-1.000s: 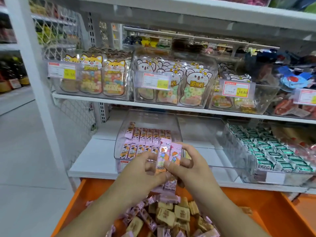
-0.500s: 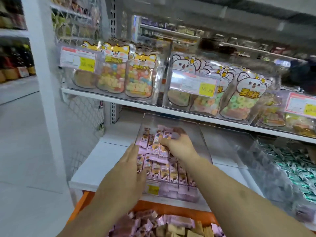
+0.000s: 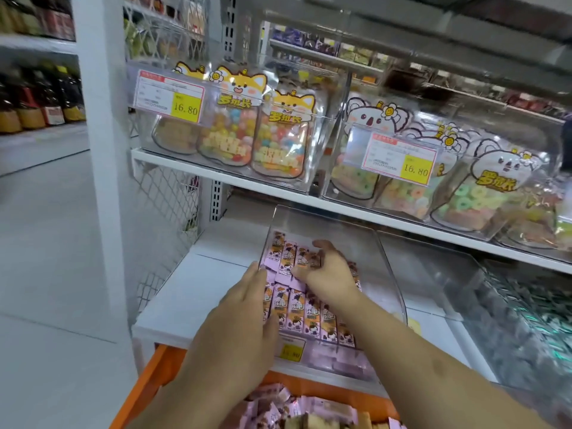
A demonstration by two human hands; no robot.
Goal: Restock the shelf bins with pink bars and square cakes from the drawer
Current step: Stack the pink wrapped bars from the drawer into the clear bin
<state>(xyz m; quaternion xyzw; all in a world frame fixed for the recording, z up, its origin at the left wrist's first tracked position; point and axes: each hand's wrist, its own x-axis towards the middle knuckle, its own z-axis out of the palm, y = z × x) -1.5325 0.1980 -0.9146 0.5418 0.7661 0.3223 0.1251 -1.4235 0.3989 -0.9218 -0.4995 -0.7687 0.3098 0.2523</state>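
A clear shelf bin (image 3: 388, 267) on the lower shelf holds rows of pink bars (image 3: 295, 311). My right hand (image 3: 332, 278) reaches into the bin, its fingers curled over a few pink bars in the back row. My left hand (image 3: 241, 317) lies flat with straight fingers against the bin's left side, touching the front rows. Below, the orange drawer (image 3: 145, 385) stands pulled out, with loose pink bars (image 3: 269, 400) and brown square cakes (image 3: 309, 421) at the bottom edge of the view.
A second clear bin of green packets (image 3: 526, 320) stands to the right. The shelf above carries bins of candy bags (image 3: 235, 131) with price tags. A white upright post (image 3: 102, 150) and mesh panel bound the left side.
My hands rose from above the drawer, where they held pink bars together, into the bin. The right hand went to the back row and the left hand flattened beside the bin.
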